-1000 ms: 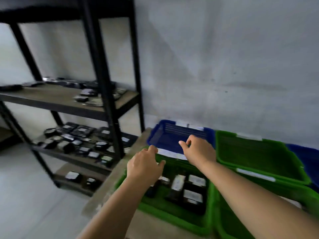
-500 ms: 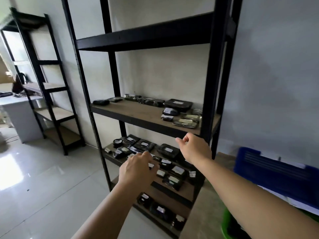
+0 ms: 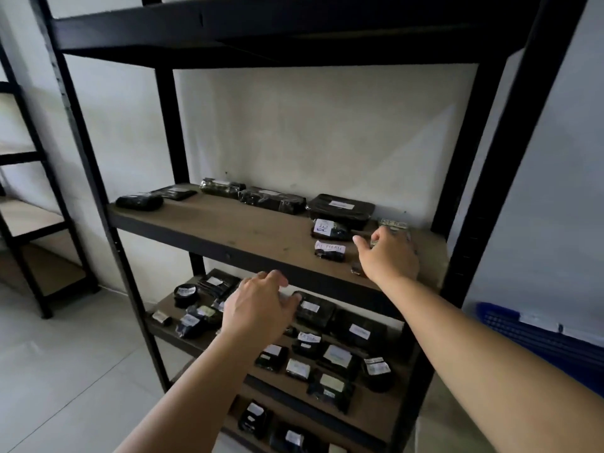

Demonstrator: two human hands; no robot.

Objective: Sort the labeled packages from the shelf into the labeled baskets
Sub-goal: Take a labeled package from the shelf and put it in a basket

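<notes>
Several black wrapped packages with white labels lie on the black metal shelf (image 3: 228,230). On the middle board, a small package (image 3: 327,228) and another (image 3: 330,250) sit just left of my right hand (image 3: 389,256). That hand lies over a pale-labelled package (image 3: 394,225) at the board's right end, thumb spread to the left, fingertips hidden. My left hand (image 3: 258,308) hovers empty with relaxed fingers in front of the middle board's edge, above the packages on the lower board (image 3: 338,354). A blue basket (image 3: 539,335) shows at the right edge.
Black uprights (image 3: 474,191) frame the shelf on both sides. A large flat package (image 3: 341,207) and others line the back of the middle board. A second black rack (image 3: 29,223) stands at the left on the tiled floor (image 3: 65,371).
The view swung from the green and blue baskets to the shelf and moved closer. My right hand reached onto the middle board's right end; my left hand rose toward the shelf front.
</notes>
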